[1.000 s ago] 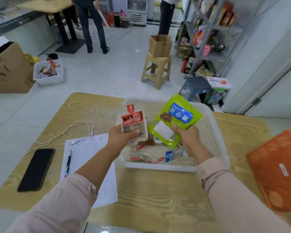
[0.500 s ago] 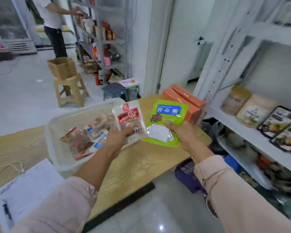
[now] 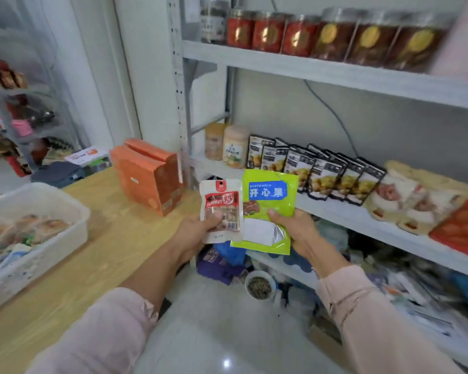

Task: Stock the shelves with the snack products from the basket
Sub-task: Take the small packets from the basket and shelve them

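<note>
View has swung right since earlier, shelves (image 3: 335,74) now fill upper right | left hand (image 3: 193,233) grips red-white packet (image 3: 221,210) | right hand (image 3: 297,230) grips green packet (image 3: 268,209), frame centre | basket (image 3: 52,201) at left edge

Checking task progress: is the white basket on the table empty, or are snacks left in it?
Not empty. Several blurred snack packets lie in the white basket on the table; how many, cannot tell.

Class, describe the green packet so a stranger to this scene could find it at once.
Start at the grey shelf unit. In front of its middle shelf, the right hand holds the green packet. Unlike the white-and-red packet beside it, it bears a blue label.
</note>
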